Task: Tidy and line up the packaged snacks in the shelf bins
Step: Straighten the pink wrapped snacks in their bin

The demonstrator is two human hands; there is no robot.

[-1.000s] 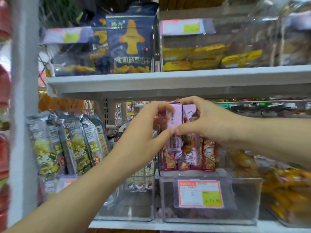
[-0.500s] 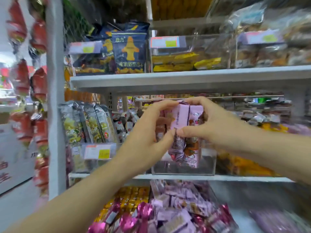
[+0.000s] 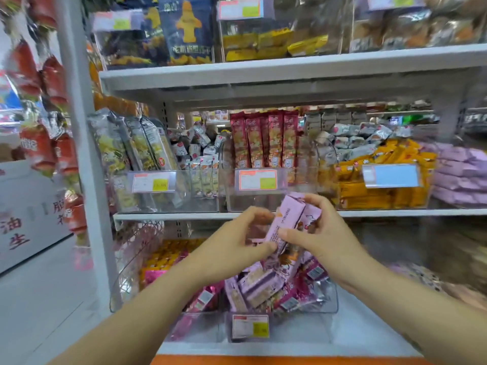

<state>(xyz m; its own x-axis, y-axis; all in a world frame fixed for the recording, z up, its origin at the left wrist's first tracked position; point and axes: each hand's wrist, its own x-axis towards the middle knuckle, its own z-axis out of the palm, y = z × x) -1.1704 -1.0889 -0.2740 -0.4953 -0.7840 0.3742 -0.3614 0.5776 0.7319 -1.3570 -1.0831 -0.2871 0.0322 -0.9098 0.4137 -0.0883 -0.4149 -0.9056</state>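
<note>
Two or three long pink snack packets (image 3: 288, 222) are held together between both hands, above a clear bin (image 3: 326, 309) on the lower shelf. My right hand (image 3: 319, 233) grips their upper ends, thumb and fingers curled round them. My left hand (image 3: 242, 241) pinches the same packets from the left side. The bin below holds several loose pink packets (image 3: 259, 284) lying at odd angles. Behind my hands, on the middle shelf, stands a clear bin (image 3: 303, 198) with red upright packets (image 3: 266, 139) at its back.
A white shelf post (image 3: 84, 154) rises at the left with red packets (image 3: 50, 85) hanging beside it. Bins of grey-yellow packets (image 3: 134, 146), orange packets (image 3: 379, 185) and lilac packets (image 3: 461, 175) fill the middle shelf. A dark blue bag (image 3: 185, 30) sits on the top shelf.
Both hands have come down with the pink packets from the middle-shelf bin to above the lower-shelf bin. The view has dropped and pulled back.
</note>
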